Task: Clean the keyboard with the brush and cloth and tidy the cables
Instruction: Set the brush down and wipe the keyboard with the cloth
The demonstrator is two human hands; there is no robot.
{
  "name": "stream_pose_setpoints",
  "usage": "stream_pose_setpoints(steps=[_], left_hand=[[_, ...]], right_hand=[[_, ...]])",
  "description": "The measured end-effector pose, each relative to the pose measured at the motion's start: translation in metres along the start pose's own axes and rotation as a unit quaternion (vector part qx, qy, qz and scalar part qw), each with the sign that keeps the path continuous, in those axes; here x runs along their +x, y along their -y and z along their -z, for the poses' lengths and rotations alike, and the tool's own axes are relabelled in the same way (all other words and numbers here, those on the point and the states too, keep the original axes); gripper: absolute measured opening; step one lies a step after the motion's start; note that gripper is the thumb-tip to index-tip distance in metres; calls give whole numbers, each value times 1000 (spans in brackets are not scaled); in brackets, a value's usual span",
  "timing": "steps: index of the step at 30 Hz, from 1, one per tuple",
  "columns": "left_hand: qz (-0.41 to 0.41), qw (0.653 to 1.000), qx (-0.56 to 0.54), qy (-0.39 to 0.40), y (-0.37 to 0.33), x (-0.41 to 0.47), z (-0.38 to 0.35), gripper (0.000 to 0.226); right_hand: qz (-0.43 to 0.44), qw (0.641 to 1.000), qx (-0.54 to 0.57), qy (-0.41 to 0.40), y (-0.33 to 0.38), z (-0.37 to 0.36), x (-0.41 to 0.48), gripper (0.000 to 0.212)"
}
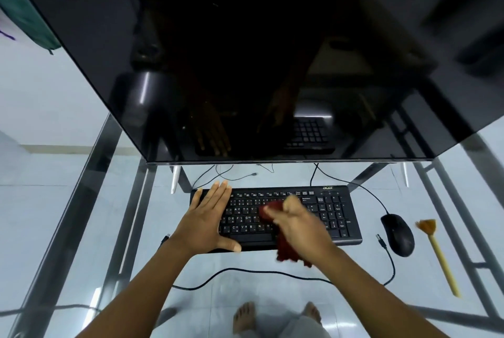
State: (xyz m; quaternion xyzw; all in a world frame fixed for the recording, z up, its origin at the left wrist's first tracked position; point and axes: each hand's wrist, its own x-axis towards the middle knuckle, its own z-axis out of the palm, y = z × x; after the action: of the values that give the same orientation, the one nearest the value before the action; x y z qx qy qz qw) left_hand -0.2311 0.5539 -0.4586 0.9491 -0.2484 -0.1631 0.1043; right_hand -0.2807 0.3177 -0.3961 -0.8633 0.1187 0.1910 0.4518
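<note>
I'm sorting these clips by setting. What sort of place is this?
Probably a home or small-office computer desk: a glass-topped table with a metal frame holds a large dark monitor, a black Acer keyboard and a wired mouse. Bare feet show through the glass.

A dark monitor (272, 65) stands along the glass worktop's (68, 215) far edge; a black mouse (397, 234) lies toward its right edge.

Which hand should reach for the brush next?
Right, probably. The brush lies beyond the mouse on the right hand's side, though it holds the cloth. The left hand is flat on the keyboard.
</note>
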Motion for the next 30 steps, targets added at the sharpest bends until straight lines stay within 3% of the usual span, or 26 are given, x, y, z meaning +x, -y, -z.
stream_pose_setpoints(steps=[2, 6, 8, 10, 12, 14, 17, 19, 20, 23, 28, 30], left_hand=[[7, 1000, -2, 10, -3, 0, 3, 142], [13, 1000, 7, 17, -10, 5, 8, 140], [4, 1000, 14, 15, -15, 6, 11, 137], [-6, 1000, 12, 11, -21, 7, 14, 134], [-16, 1000, -2, 13, -29, 15, 14, 134], [-29, 999, -13, 21, -43, 26, 11, 135], [-41, 998, -19, 34, -61, 36, 4, 134], [-39, 999, -6, 33, -64, 38, 1, 135], [-36, 999, -3, 31, -64, 38, 0, 137], [-36, 999, -7, 31, -64, 37, 1, 140], [-30, 999, -9, 29, -64, 39, 0, 138], [-27, 999, 0, 35, -64, 39, 0, 142]], right_hand=[[6, 999, 32, -21, -1, -1, -3, 28], [12, 989, -75, 124, -8, -10, -26, 32], [18, 993, -79, 88, -20, 21, -21, 29], [1, 997, -70, 19, -32, 53, -13, 12], [7, 990, -133, -52, -37, 66, -4, 29], [44, 969, -241, -41, -38, 47, -4, 31], [190, 919, -345, 15, -28, 19, -11, 35], [196, 920, -337, -35, -31, 26, 8, 37], [153, 937, -303, -84, -36, 35, 20, 32], [129, 923, -317, -176, -42, 43, 43, 24], [243, 932, -269, -12, -20, -8, 22, 18], [181, 958, -212, -60, -24, 11, 34, 19]])
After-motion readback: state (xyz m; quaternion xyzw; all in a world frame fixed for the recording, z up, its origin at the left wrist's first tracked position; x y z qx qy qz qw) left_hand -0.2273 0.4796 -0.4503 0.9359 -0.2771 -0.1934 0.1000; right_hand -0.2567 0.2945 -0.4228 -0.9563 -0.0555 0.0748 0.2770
